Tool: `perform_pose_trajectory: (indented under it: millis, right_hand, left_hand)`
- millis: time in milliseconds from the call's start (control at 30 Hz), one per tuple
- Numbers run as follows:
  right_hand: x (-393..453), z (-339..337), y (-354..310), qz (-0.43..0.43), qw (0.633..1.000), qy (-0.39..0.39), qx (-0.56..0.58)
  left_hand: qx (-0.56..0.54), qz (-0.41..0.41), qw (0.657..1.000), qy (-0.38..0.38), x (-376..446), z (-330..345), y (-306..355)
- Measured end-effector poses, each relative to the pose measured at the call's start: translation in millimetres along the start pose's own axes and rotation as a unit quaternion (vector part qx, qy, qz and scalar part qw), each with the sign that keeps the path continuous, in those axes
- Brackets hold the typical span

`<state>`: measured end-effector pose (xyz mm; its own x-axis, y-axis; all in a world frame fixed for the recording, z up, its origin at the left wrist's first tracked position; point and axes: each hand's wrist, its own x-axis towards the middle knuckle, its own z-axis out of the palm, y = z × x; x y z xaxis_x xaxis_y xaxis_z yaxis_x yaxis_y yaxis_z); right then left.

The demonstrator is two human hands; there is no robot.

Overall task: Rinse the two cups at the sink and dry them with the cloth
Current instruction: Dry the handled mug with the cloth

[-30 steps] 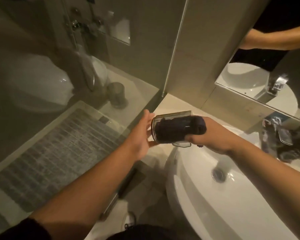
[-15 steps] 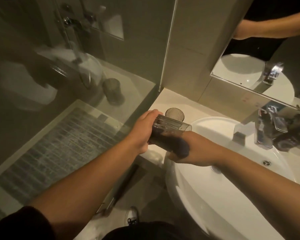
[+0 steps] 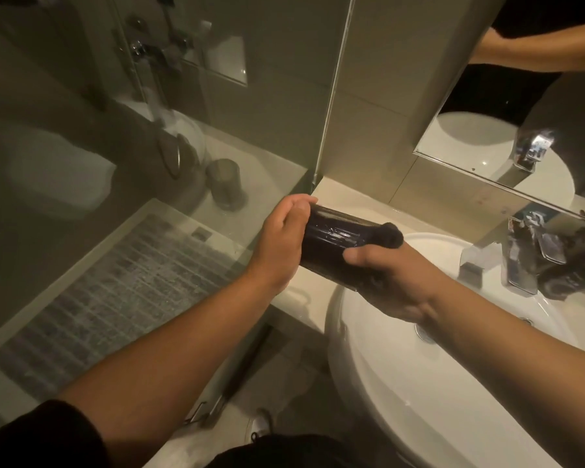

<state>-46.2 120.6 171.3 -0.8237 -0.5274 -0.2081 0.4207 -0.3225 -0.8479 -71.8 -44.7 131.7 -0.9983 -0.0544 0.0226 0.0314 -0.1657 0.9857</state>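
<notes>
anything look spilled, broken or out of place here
Nothing stands out. The cup is held sideways between the left hand and right hand, dark cloth stuffed inside, beside the sink. No cracks or spills visible; the second cup is not in direct view.

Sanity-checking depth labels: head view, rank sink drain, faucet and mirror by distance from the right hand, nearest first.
1. Sink drain, in the basin just beside the right hand.
2. Faucet, further right at the basin's back.
3. Mirror, up on the wall behind.

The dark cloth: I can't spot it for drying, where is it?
In the head view, centre frame, the dark cloth is stuffed inside the cup, pushed in by the right hand left of the sink.
</notes>
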Motion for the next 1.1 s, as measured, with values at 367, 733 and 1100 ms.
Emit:
perform_pose_trajectory:
  millis: [367,733,1100]
  right_hand:
    - [-19.1,-8.6,-53.2,-0.114,0.699,-0.094,-0.700]
    - [-31.1,-3.3,-34.2,-0.009,0.891,0.001,-0.453]
    - [-33.9,0.6,-64.6,-0.056,0.831,-0.021,-0.552]
  left_hand:
    - [-0.130,-0.246,0.951,-0.136,7.4,0.4,17.3]
    - [0.004,-0.077,0.996,-0.048,-4.9,26.5,17.1]
    - [-0.087,-0.095,0.984,-0.120,-12.0,14.2,28.4]
